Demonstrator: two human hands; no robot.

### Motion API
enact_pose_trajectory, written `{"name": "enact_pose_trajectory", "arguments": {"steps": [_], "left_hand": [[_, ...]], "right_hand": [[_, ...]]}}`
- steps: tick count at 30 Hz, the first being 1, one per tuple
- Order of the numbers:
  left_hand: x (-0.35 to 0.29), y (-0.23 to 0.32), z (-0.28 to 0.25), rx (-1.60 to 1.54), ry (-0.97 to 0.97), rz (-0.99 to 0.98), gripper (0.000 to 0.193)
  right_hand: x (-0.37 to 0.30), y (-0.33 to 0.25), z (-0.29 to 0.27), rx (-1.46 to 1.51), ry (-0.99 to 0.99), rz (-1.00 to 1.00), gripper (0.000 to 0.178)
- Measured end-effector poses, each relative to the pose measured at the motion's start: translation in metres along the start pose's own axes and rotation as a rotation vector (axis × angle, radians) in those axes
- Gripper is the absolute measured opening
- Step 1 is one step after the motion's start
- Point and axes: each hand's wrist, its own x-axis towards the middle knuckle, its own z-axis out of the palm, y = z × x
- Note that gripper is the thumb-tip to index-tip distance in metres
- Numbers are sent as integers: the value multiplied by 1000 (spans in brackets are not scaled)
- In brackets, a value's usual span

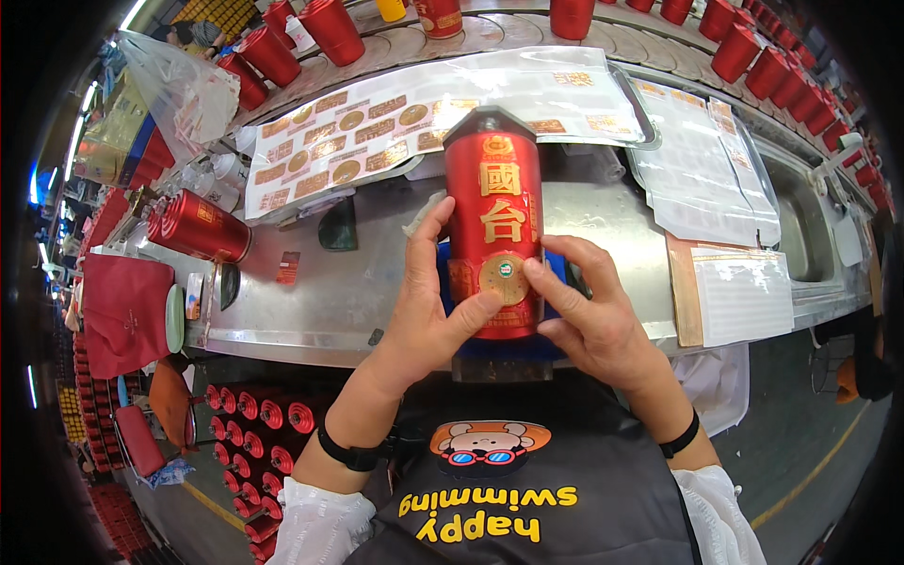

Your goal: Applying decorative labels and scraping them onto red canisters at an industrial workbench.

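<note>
While fingers (551, 284) touch a red container (497, 231), steel table (306, 318), sticker sheets (377, 139), slatted conveyor (508, 30).

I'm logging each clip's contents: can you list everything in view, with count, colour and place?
Bottle: one, red and gold, between the hands
Stand: one, blue, under the bottle
Label sheet: at least one, white with gold labels, beyond the bottle
Papers: at least two, white, right
Other bottles: many, red, top, left and lower left
Table: one, steel-grey, centre
Sink: one, grey, right
Bag: one, clear, upper left
Cloth: one, dark red, left
Apron: one, black, bottom
Wristbands: two, black, one per arm
Left hand: one, bare, holding bottle's left side
Right hand: one, bare, touching bottle's right side
</note>
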Motion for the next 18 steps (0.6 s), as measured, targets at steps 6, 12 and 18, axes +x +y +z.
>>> {"name": "enact_pose_trajectory", "arguments": {"steps": [6, 12, 18], "left_hand": [[1, -3, 1, -159, -11, -54, 90], [-2, -7, -4, -92, -51, -14, 89], [3, 0, 8, -90, 30, -38, 88]], "right_hand": [[1, -3, 4, 185, 28, 156, 57], [1, -3, 3, 166, 16, 170, 58], [1, -4, 5, 159, 36, 122, 55]]}}
